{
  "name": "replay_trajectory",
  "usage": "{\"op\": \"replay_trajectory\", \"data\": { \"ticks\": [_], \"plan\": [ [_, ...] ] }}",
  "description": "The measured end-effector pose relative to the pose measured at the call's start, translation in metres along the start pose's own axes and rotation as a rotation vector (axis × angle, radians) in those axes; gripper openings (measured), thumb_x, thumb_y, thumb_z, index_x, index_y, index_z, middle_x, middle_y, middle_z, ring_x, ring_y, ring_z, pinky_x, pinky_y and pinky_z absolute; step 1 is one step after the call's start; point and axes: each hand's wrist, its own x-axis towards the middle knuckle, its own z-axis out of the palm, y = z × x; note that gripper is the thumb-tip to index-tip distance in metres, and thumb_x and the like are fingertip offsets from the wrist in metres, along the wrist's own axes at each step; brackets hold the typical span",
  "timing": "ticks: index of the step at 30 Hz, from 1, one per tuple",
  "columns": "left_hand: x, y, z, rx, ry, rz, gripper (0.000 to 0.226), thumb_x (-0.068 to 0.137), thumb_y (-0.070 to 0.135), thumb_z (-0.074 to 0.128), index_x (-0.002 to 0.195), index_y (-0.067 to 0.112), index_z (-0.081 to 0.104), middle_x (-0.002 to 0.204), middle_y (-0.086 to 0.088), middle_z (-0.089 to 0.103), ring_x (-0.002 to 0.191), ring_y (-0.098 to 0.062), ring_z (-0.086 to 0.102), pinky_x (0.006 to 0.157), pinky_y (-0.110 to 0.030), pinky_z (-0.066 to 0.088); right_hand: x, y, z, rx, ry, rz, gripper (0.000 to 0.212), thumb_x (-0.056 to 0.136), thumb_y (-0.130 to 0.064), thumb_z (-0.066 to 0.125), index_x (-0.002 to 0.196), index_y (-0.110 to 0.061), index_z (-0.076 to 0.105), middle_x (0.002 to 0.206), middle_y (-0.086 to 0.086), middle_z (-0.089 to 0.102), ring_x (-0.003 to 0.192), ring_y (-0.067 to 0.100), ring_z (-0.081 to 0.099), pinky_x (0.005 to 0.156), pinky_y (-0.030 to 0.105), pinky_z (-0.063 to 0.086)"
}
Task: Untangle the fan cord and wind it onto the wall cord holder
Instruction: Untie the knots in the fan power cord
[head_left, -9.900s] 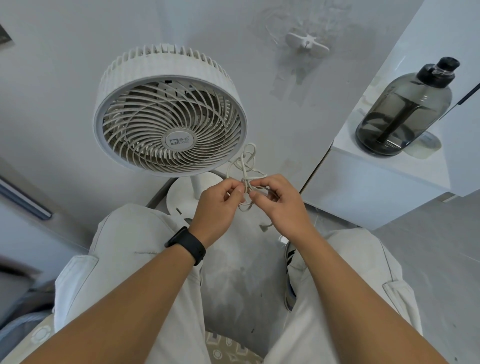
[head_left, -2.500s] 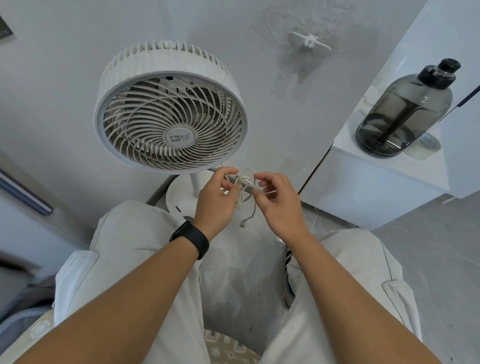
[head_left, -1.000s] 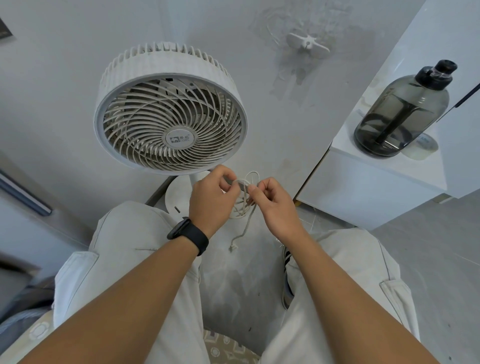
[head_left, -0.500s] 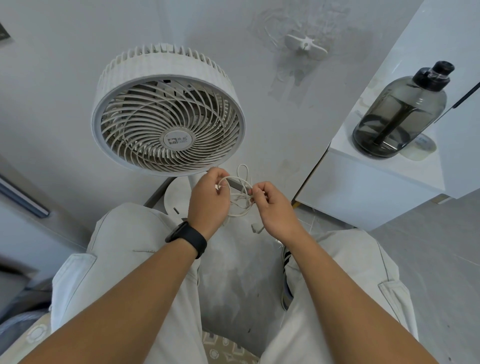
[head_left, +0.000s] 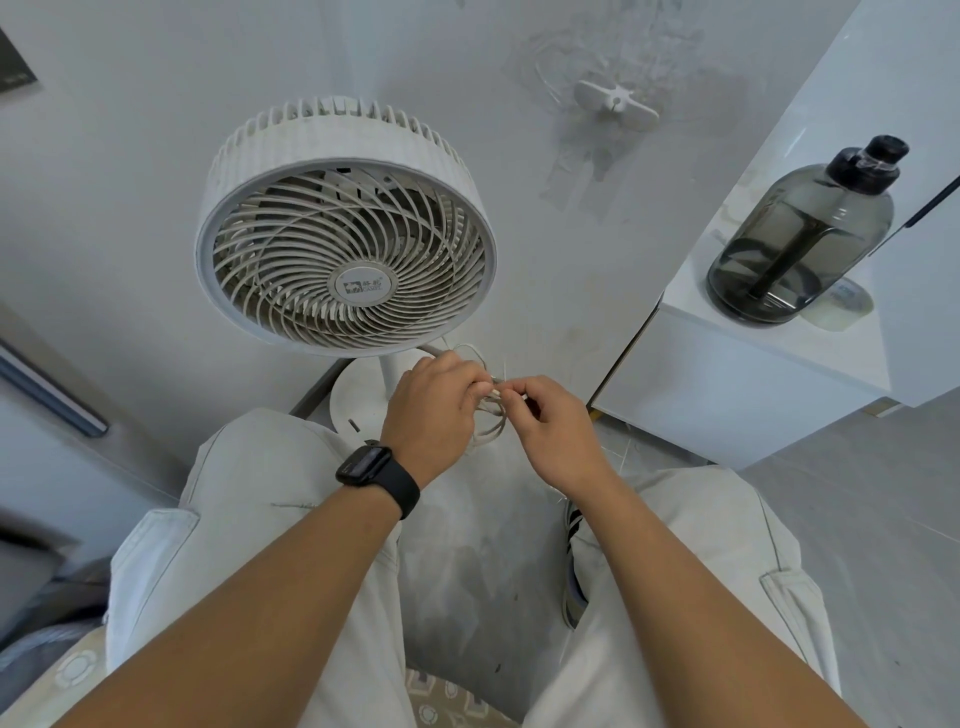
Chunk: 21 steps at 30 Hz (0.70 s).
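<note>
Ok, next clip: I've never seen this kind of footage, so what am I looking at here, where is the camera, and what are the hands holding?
The camera sits on a person's head, looking down past their arms. No robot here. The left hand, with a black watch on its wrist, and the right hand both pinch a tangled white cord between them. Just beyond stands a white fan on a round base. Higher on the wall is a white cord holder, bare. To the right, a dark water bottle stands on a white cabinet.

One fan (head_left: 345, 228), one cord (head_left: 488, 421), one wall holder (head_left: 615, 104), one bottle (head_left: 800, 234), two hands, one watch (head_left: 376, 470).
</note>
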Motion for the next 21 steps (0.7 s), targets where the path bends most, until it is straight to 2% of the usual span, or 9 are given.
{"op": "replay_trajectory", "data": {
  "ticks": [2,5,7,9,11,13,15,17,21],
  "plan": [
    [-0.001,0.004,0.000,-0.174,0.068,-0.127,0.016,0.103,0.016,0.053,0.091,0.018,0.064,0.096,0.003,0.063,0.089,-0.017,0.057,0.078,-0.032,0.046,0.001,-0.001,0.001,0.022,-0.011,-0.005,0.021,0.106,-0.031,0.055,0.111,-0.023,0.074,0.096,-0.013,0.068,0.086,0.003,0.061,0.077,0.017,0.047],
    [0.002,0.006,-0.005,-0.398,0.163,-0.394,0.020,0.106,0.013,0.044,0.093,0.017,0.058,0.096,-0.002,0.063,0.092,-0.021,0.057,0.074,-0.027,0.038,0.002,0.000,0.001,0.061,-0.075,0.039,0.024,0.108,-0.032,0.050,0.106,-0.021,0.071,0.092,-0.013,0.065,0.088,0.005,0.061,0.079,0.027,0.052],
    [0.006,0.000,-0.005,-0.508,0.189,-0.529,0.025,0.108,0.018,0.040,0.089,0.023,0.057,0.094,-0.006,0.064,0.096,-0.032,0.062,0.080,-0.033,0.042,0.002,-0.001,0.001,0.034,-0.107,0.046,0.025,0.109,-0.031,0.046,0.102,-0.020,0.067,0.090,-0.013,0.064,0.085,0.003,0.059,0.076,0.023,0.046],
    [0.006,0.000,-0.004,-0.538,0.193,-0.558,0.028,0.107,0.019,0.039,0.086,0.028,0.054,0.094,-0.008,0.064,0.097,-0.037,0.064,0.084,-0.040,0.046,0.002,-0.003,0.000,0.071,-0.108,0.075,0.025,0.109,-0.031,0.045,0.100,-0.020,0.066,0.086,-0.013,0.062,0.078,0.000,0.056,0.072,0.018,0.043],
    [0.003,0.003,-0.004,-0.391,0.227,-0.436,0.023,0.106,0.015,0.039,0.091,0.021,0.055,0.099,-0.005,0.061,0.099,-0.034,0.060,0.085,-0.041,0.046,0.003,-0.006,-0.001,0.175,-0.080,0.120,0.024,0.108,-0.031,0.047,0.097,-0.022,0.067,0.082,-0.012,0.061,0.069,0.001,0.051,0.068,0.018,0.043],
    [0.001,0.005,-0.007,-0.095,0.281,-0.235,0.019,0.097,0.011,0.042,0.101,0.015,0.060,0.106,-0.004,0.059,0.101,-0.029,0.055,0.086,-0.039,0.044,0.004,-0.008,-0.004,0.268,-0.031,0.147,0.024,0.106,-0.033,0.050,0.095,-0.024,0.069,0.075,-0.009,0.058,0.062,0.005,0.046,0.063,0.023,0.041],
    [0.000,0.007,-0.011,0.067,0.268,-0.099,0.030,0.085,0.008,0.053,0.111,0.017,0.064,0.112,-0.002,0.061,0.104,-0.026,0.052,0.090,-0.039,0.042,0.005,-0.010,-0.008,0.318,-0.013,0.137,0.023,0.106,-0.033,0.053,0.095,-0.024,0.071,0.071,-0.016,0.058,0.058,0.002,0.045,0.059,0.020,0.039],
    [-0.003,0.009,-0.010,0.127,0.204,0.032,0.041,0.081,0.009,0.062,0.120,0.022,0.065,0.118,0.004,0.062,0.112,-0.023,0.050,0.097,-0.037,0.036,0.004,-0.010,-0.009,0.262,-0.033,0.078,0.019,0.104,-0.030,0.057,0.093,-0.026,0.072,0.081,-0.018,0.065,0.065,0.000,0.053,0.062,0.015,0.041],
    [-0.005,0.011,-0.002,0.157,0.033,0.227,0.038,0.089,0.017,0.061,0.125,0.031,0.065,0.113,0.013,0.066,0.113,-0.015,0.054,0.099,-0.032,0.032,0.001,-0.007,-0.003,0.184,-0.022,0.022,0.016,0.102,-0.026,0.062,0.091,-0.029,0.073,0.097,-0.008,0.070,0.084,0.006,0.062,0.076,0.025,0.049]
  ]
}}
